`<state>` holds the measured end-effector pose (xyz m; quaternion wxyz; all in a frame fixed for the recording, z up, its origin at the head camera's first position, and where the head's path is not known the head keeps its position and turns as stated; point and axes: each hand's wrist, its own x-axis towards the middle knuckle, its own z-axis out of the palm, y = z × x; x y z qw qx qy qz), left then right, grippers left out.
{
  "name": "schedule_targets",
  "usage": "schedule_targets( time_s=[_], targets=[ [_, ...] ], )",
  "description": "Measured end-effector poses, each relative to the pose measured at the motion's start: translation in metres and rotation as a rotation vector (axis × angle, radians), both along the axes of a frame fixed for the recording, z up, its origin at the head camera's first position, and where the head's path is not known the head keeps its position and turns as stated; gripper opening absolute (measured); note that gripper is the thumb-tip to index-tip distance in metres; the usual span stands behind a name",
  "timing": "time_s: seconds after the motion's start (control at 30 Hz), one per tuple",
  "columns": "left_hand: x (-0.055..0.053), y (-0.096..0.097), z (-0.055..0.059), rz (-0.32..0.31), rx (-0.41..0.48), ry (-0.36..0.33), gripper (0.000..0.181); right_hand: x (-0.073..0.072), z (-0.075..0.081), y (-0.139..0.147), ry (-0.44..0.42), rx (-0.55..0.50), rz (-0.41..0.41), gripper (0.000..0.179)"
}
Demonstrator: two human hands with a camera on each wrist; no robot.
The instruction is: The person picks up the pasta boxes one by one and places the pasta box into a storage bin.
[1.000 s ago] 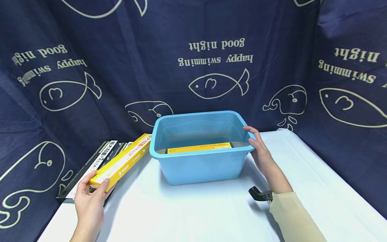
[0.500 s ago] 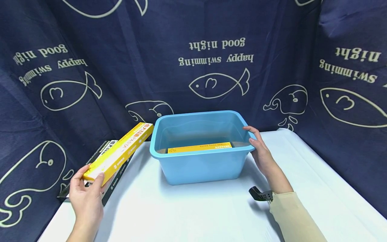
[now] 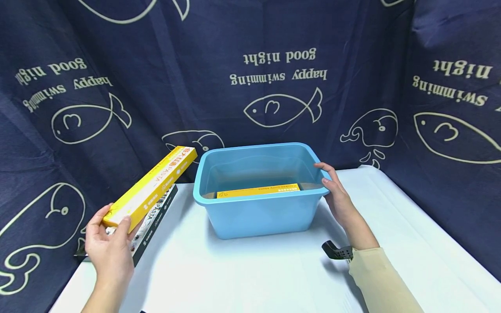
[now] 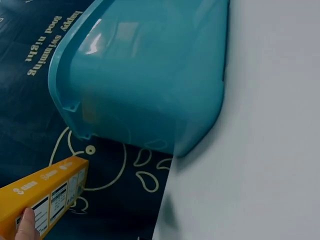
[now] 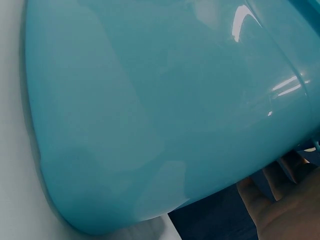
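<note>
Yellow pasta box (image 3: 152, 187) in the left hand (image 3: 111, 250), above a dark-sided box (image 3: 155, 224)

The left hand pinches its near end between thumb and fingers. The dark-sided box lies on the white table (image 3: 235, 274). To the right, apart from the held box, stands a blue bin (image 3: 262, 219) (a second yellow box (image 3: 258, 191) lies inside). The right hand (image 3: 338, 198) grips the bin's right rim.

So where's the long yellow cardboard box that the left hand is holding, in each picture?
Head: left of centre, the long yellow cardboard box slants up and right from the left hand.
Left wrist: it pokes in at the bottom left corner.
Right wrist: it isn't in this one.
Shared landmark: the light blue plastic tub, which shows in all three.
</note>
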<state>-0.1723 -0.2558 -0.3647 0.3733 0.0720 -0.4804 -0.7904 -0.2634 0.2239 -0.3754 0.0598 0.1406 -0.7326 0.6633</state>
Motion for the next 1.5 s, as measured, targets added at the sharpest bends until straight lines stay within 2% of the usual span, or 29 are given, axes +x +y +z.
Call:
schedule_targets(
  time_s=[0.13,0.33,0.6,0.8,1.0,1.3,1.5],
  targets=[
    [0.0,-0.001,0.005,-0.014,0.01,0.045,0.055,0.0,0.0,0.0,-0.003,-0.003,0.001,0.053],
    [0.001,0.0,0.01,-0.045,0.012,0.047,0.053,0.0,0.001,-0.001,-0.016,-0.004,-0.006,0.053],
    [0.001,0.006,0.016,-0.127,0.033,0.118,0.051,-0.001,-0.001,0.0,-0.017,0.002,-0.01,0.053],
    [0.001,0.013,0.021,-0.165,0.014,0.108,0.052,-0.001,-0.002,0.0,-0.002,-0.005,-0.007,0.053],
    [0.001,0.018,0.023,-0.229,0.005,0.13,0.048,-0.002,-0.002,0.0,0.004,-0.008,-0.01,0.054],
    [-0.001,0.021,0.028,-0.344,-0.051,0.068,0.047,-0.003,-0.002,0.0,0.008,-0.016,-0.005,0.053],
    [-0.004,0.025,0.03,-0.36,-0.087,0.026,0.048,-0.002,-0.003,-0.001,0.005,-0.01,-0.008,0.053]
  ],
)
